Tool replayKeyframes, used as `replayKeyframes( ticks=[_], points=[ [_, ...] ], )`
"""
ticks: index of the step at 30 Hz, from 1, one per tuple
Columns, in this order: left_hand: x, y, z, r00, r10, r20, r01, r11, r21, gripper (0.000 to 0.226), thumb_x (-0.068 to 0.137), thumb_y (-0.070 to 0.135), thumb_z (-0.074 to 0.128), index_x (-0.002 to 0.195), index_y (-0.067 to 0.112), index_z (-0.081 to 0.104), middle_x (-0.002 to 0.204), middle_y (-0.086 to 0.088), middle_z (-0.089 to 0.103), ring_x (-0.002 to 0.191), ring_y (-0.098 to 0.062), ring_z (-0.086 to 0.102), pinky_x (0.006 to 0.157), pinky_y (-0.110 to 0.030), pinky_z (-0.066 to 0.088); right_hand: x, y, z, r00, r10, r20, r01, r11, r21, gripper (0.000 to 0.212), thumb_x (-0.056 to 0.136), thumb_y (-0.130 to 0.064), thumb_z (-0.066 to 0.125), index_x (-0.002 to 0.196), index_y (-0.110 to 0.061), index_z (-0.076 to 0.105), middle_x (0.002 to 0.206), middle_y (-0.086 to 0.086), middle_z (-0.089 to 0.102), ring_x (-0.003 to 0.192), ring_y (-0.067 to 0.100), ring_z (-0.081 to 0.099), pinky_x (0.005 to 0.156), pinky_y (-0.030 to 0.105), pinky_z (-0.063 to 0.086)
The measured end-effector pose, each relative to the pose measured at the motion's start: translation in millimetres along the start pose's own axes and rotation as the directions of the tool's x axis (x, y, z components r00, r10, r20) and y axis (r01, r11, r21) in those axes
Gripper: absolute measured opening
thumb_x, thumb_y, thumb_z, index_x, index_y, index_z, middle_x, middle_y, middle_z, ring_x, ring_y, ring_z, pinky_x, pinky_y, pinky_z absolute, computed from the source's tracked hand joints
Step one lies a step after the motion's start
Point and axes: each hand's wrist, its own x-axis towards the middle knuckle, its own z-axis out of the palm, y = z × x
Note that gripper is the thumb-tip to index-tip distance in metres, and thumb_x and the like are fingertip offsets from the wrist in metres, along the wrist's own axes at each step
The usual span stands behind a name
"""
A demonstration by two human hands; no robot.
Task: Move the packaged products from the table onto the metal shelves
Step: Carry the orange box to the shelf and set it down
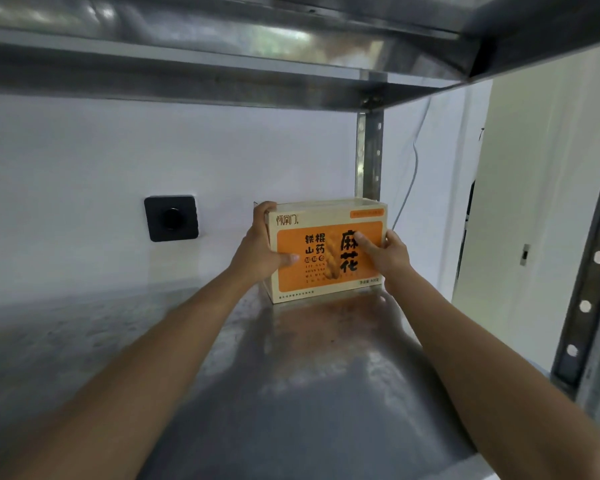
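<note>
At 9 o'clock from the box, well apart from it, a black square plate (pixel 171 218) with a round centre is fixed to the white wall (pixel 84 161). Your left hand (pixel 262 249) grips the box's left end: the fingers curl over the top left corner and the thumb presses flat on the front face. The box (pixel 326 251) is cream card with a big orange panel and black characters. It stands upright with its printed face toward you, toward the back of the metal shelf (pixel 291 393) and right of its middle. Its bottom edge looks to be resting on the steel.

Your right hand (pixel 387 252) holds the opposite end at 3 o'clock, with the thumb laid across the orange panel and the other fingers wrapped round the right side, out of sight. Your forearms reach in from 7 and 5 o'clock.

At 12 to 1 o'clock, just behind the box, a perforated back post (pixel 370 150) rises to the upper shelf (pixel 222 64), which spans the top of the view. A thin cable (pixel 413 161) hangs down the wall just right of that post. Far out at 3 o'clock — well apart from the box — a front post (pixel 589 289) with round holes runs up the right edge.
</note>
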Motion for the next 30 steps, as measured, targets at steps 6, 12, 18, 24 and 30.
replayKeyframes(
  ticks=[6,12,18,24,30],
  points=[
    [5.3,-1.3,5.3,1.000,0.000,-0.025,0.001,1.000,0.024,0.088,0.073,0.007,0.080,0.135,0.023,0.020,0.118,0.002,0.055,0.097,-0.019,0.060,0.080,-0.033,0.052,10.2,1.7,-2.1,0.998,0.039,0.040,-0.041,0.998,0.053,0.047,0.084,-0.033,0.071,0.122,-0.012,0.052,0.112,0.003,0.064,0.090,0.018,0.062,0.059,0.022,0.049],
    [6.2,0.1,5.8,1.000,-0.016,-0.025,0.017,1.000,0.022,0.088,0.073,0.007,0.080,0.135,0.024,0.021,0.116,0.006,0.052,0.097,-0.019,0.058,0.082,-0.036,0.052,16.7,3.2,-4.6,0.997,0.051,0.053,-0.053,0.998,0.038,0.048,0.082,-0.034,0.073,0.120,-0.011,0.054,0.114,0.006,0.065,0.098,0.024,0.065,0.063,0.026,0.052],
    [1.8,4.6,1.6,0.999,-0.032,0.016,0.031,0.999,0.031,0.085,0.076,0.003,0.076,0.135,0.022,0.018,0.118,0.004,0.051,0.101,-0.023,0.058,0.082,-0.043,0.054,15.7,-8.8,-19.5,0.984,0.124,0.124,-0.121,0.992,-0.029,0.056,0.081,-0.031,0.075,0.127,-0.013,0.048,0.118,0.006,0.060,0.103,0.026,0.058,0.075,0.038,0.052],
    [0.8,11.7,1.7,0.995,-0.074,0.064,0.075,0.997,-0.002,0.083,0.080,-0.001,0.071,0.135,0.024,0.015,0.120,0.002,0.049,0.106,-0.025,0.057,0.085,-0.050,0.054,16.0,-17.4,-29.1,0.975,0.190,0.119,-0.174,0.976,-0.130,0.059,0.080,-0.034,0.075,0.127,-0.016,0.044,0.122,0.006,0.058,0.114,0.030,0.055,0.097,0.054,0.046],
    [2.2,14.1,5.2,0.993,-0.096,0.066,0.099,0.994,-0.044,0.084,0.079,-0.005,0.071,0.136,0.023,0.015,0.118,0.002,0.047,0.102,-0.022,0.055,0.082,-0.047,0.055,12.5,-10.8,-23.9,0.984,0.149,0.098,-0.144,0.988,-0.055,0.061,0.083,-0.033,0.072,0.132,-0.013,0.042,0.127,0.008,0.057,0.116,0.032,0.055,0.092,0.049,0.045]
  ],
)
